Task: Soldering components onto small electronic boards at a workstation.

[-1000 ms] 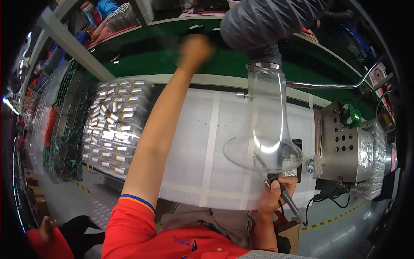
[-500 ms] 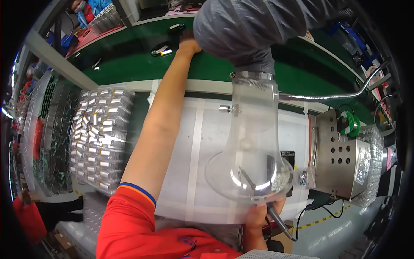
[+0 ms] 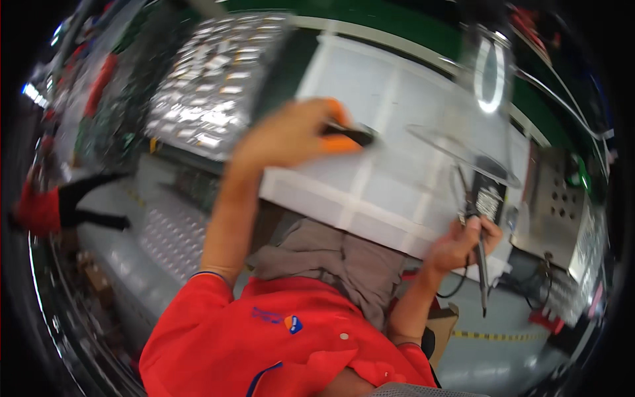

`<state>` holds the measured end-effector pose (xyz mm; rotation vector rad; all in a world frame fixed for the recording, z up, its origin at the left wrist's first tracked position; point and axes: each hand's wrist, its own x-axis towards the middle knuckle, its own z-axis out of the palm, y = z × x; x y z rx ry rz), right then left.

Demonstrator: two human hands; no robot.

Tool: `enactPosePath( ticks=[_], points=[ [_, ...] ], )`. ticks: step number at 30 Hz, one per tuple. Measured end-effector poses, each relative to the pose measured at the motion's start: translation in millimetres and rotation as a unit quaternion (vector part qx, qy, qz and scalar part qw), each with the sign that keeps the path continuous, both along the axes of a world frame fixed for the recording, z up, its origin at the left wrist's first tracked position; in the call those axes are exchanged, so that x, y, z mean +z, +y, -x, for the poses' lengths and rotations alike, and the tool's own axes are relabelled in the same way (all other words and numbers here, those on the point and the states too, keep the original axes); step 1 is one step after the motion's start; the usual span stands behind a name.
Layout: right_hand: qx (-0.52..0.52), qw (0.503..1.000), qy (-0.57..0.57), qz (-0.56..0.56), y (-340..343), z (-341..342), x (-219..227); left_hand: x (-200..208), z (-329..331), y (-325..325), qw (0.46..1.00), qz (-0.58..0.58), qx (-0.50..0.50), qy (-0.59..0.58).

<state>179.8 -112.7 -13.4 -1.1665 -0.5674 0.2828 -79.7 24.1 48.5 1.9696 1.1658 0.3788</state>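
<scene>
Over the left part of the white work mat (image 3: 331, 188), my left hand (image 3: 291, 132) is closed on a dark bundle (image 3: 360, 137) that looks like a coiled black cable; motion blurs it. Orange covers, like finger cots, show on the thumb and a finger of that hand. At the mat's front right, my right hand (image 3: 466, 245) grips a soldering iron (image 3: 481, 261) by its dark handle. The iron's thin tip end points away from me, below the rim of a clear plastic hood (image 3: 491, 86). A dark rectangular slab with a speckled patch (image 3: 490, 198) lies just beyond the right hand.
On the left stands a clear tray stack (image 3: 215, 79) full of small white parts. A perforated metal box (image 3: 552, 205) sits at the right, beside a green spool (image 3: 582, 173). The green conveyor (image 3: 417, 18) runs along the far side. A person in red (image 3: 41, 210) is at far left.
My left hand has come back from the green conveyor to the mat, now with a dark bundle in it. The view has swung down and turned. The right hand still holds the soldering iron.
</scene>
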Motion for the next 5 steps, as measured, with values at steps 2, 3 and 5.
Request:
enactPosePath(
  ticks=[2, 3, 5],
  points=[
    [0.002, 1.000, -0.015, 0.007, -0.1, 1.8, 3.2, -21.8, -40.7, -26.7, 0.979, -0.184, -0.029, -0.080],
    [0.012, 1.000, -0.020, 0.004, 1.1, 3.2, 2.2, -26.8, -54.7, -33.5, 0.965, -0.248, -0.060, -0.059],
    [0.012, 0.999, -0.027, 0.025, 0.0, -0.2, 0.6, -32.4, -57.2, -39.6, 0.958, -0.272, -0.084, -0.037]
  ],
)
